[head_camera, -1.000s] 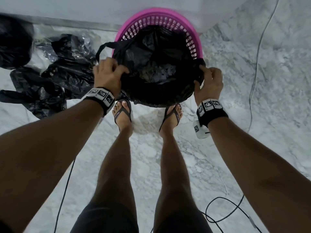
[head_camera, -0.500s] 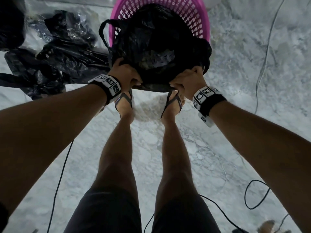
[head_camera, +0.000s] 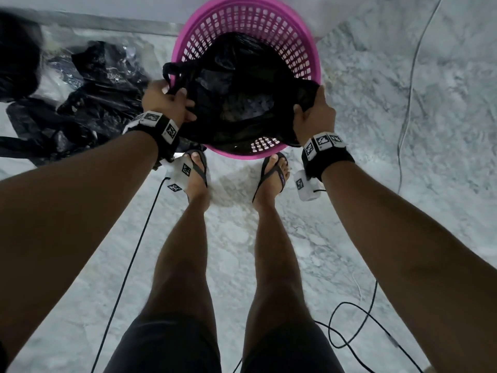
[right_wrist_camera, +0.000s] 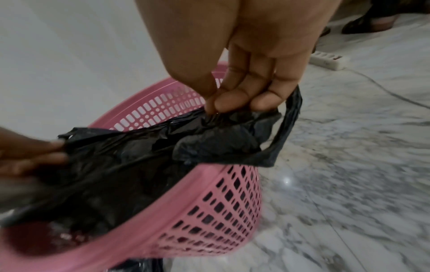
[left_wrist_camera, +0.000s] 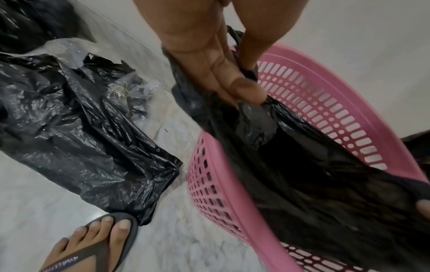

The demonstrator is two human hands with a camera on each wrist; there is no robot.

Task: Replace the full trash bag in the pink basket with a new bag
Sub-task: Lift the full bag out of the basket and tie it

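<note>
A pink slotted basket (head_camera: 304,47) (left_wrist_camera: 330,103) (right_wrist_camera: 223,208) stands on the marble floor against the wall. A black trash bag (head_camera: 242,103) (left_wrist_camera: 314,180) (right_wrist_camera: 130,165) sits in it, its mouth pulled up above the rim. My left hand (head_camera: 166,100) (left_wrist_camera: 223,81) pinches the bag's left edge beside a handle loop. My right hand (head_camera: 314,114) (right_wrist_camera: 244,99) pinches the right edge, with a handle loop (right_wrist_camera: 286,132) hanging beside the fingers. Rubbish shows dimly inside the bag.
Crumpled black bags (head_camera: 88,103) (left_wrist_camera: 76,128) lie on the floor left of the basket. My sandalled feet (head_camera: 199,170) stand just in front of it. Black cables (head_camera: 349,332) trail over the floor, and a white power strip (right_wrist_camera: 328,59) lies at the right.
My hands were together at the bag's near edge half a second ago; now they are spread to its left and right sides, stretching the mouth open. The basket's near rim shows again.
</note>
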